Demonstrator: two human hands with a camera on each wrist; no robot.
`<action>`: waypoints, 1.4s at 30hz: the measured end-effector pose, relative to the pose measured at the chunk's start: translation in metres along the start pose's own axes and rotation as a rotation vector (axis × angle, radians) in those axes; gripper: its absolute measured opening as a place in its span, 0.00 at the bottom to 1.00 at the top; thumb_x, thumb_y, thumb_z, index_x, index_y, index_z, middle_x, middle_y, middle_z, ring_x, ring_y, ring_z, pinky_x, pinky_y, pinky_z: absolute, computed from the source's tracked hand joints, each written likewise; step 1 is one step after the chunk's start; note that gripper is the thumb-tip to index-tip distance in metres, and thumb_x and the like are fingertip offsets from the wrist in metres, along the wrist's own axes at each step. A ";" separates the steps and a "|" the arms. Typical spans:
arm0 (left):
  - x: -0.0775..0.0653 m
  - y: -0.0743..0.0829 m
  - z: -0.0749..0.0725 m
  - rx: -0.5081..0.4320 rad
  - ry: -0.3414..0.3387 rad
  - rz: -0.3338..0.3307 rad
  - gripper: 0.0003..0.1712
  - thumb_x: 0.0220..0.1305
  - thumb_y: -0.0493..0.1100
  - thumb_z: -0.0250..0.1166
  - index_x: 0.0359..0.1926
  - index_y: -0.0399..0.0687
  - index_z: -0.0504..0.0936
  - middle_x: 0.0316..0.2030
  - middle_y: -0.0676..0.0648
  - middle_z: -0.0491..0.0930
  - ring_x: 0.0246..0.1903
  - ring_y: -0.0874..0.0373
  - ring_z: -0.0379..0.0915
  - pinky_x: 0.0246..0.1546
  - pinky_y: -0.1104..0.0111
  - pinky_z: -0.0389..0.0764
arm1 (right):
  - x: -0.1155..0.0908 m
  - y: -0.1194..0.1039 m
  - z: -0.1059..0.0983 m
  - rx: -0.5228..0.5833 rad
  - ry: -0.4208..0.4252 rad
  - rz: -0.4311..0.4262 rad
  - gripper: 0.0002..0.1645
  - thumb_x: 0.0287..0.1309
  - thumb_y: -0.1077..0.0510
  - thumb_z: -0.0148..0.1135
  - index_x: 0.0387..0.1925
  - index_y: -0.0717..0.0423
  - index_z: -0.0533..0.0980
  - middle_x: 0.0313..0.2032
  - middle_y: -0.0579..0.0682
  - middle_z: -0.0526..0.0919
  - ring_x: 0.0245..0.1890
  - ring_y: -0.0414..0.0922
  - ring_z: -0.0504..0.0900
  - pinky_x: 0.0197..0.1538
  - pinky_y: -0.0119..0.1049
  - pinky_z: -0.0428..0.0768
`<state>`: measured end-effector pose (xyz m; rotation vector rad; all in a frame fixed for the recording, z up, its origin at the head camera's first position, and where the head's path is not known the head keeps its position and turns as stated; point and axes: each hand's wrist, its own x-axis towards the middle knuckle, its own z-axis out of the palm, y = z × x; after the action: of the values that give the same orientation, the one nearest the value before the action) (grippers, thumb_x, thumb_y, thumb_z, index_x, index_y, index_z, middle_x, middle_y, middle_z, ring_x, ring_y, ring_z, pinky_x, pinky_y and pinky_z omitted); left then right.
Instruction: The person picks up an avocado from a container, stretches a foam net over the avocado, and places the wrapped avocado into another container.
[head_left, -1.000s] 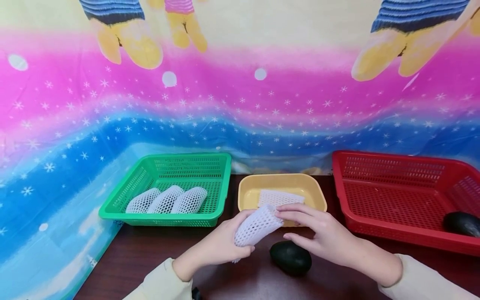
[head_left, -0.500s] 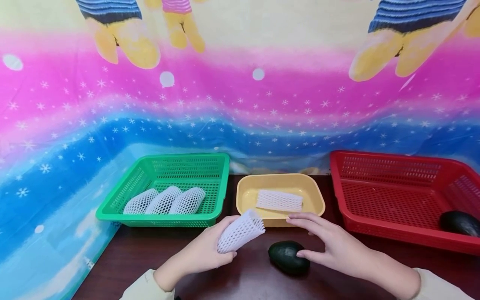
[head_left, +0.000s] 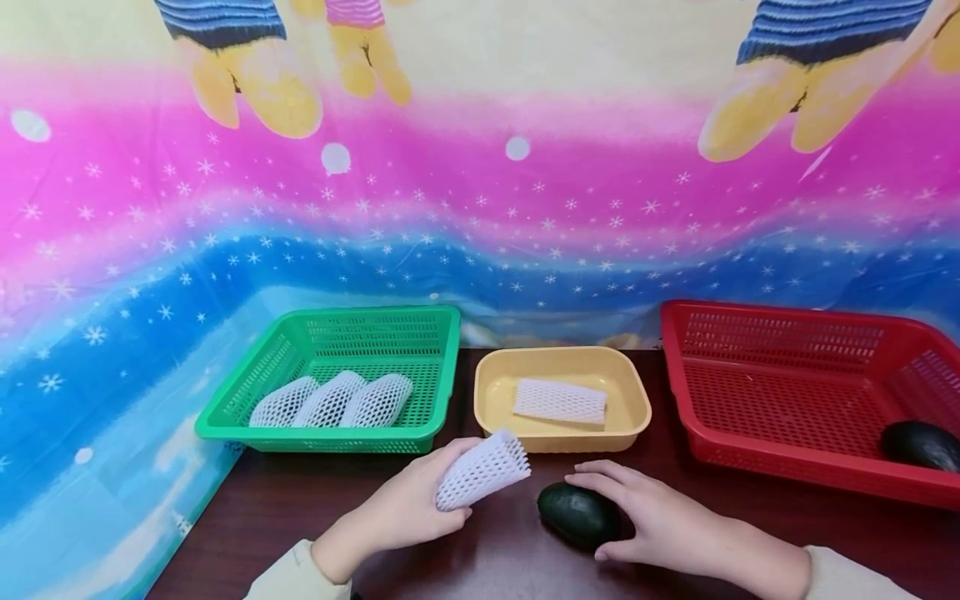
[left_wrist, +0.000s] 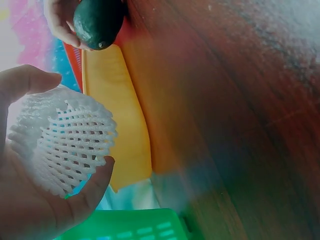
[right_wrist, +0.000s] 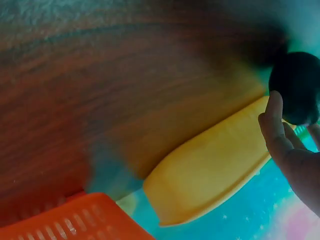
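Note:
My left hand (head_left: 420, 500) grips a white foam net sleeve (head_left: 483, 471), its open mesh end pointing right toward the fruit. In the left wrist view the thumb and fingers wrap round the foam net (left_wrist: 75, 140). A smooth, dark green avocado-like fruit (head_left: 573, 512) lies on the table in front of the yellow tray. My right hand (head_left: 660, 521) has fingers over its far side and the thumb at its near side. In the right wrist view a finger (right_wrist: 274, 112) lies against the dark fruit (right_wrist: 297, 85); part of the hand is cut off there.
Behind the hands, a yellow tray (head_left: 491, 425) holds another flat foam net (head_left: 558, 401). The green basket (head_left: 315, 435) at left contains 3 net-covered fruits (head_left: 378, 402). At right, a red basket (head_left: 810, 462) has one dark green fruit (head_left: 918, 444). A patterned cloth (head_left: 480, 200) hangs behind.
My left hand has drawn the foam net left, away from the right hand. The right hand has left the net's end and come down around the fruit on the table.

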<state>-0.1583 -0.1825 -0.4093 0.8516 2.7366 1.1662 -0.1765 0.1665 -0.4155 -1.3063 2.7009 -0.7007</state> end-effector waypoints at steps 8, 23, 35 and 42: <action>0.001 -0.003 0.003 0.030 -0.022 -0.036 0.44 0.55 0.40 0.75 0.71 0.57 0.67 0.56 0.54 0.78 0.50 0.62 0.76 0.52 0.61 0.78 | 0.005 0.002 0.003 0.033 -0.017 -0.022 0.41 0.55 0.46 0.78 0.68 0.45 0.72 0.63 0.46 0.74 0.58 0.47 0.78 0.55 0.44 0.81; 0.003 0.001 0.005 0.057 -0.034 -0.015 0.44 0.54 0.40 0.76 0.72 0.56 0.68 0.58 0.51 0.78 0.51 0.61 0.76 0.53 0.61 0.78 | 0.004 0.001 0.004 0.013 0.058 -0.096 0.39 0.50 0.54 0.81 0.63 0.44 0.73 0.57 0.41 0.75 0.52 0.40 0.80 0.49 0.39 0.83; 0.004 0.003 0.003 0.067 -0.041 -0.020 0.46 0.53 0.37 0.76 0.72 0.59 0.68 0.58 0.54 0.77 0.52 0.62 0.75 0.54 0.60 0.78 | 0.001 -0.007 -0.021 -0.057 0.218 -0.147 0.45 0.44 0.57 0.83 0.65 0.45 0.72 0.59 0.41 0.75 0.50 0.39 0.79 0.43 0.33 0.83; 0.005 0.004 0.004 0.109 -0.069 0.005 0.47 0.51 0.36 0.77 0.72 0.61 0.68 0.58 0.54 0.77 0.52 0.61 0.74 0.54 0.61 0.77 | 0.004 -0.013 -0.032 -0.079 0.244 -0.157 0.48 0.42 0.58 0.84 0.66 0.44 0.72 0.61 0.42 0.74 0.54 0.43 0.80 0.44 0.34 0.84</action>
<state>-0.1592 -0.1748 -0.4087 0.8933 2.7653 0.9768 -0.1779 0.1686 -0.3807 -1.5605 2.8638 -0.8258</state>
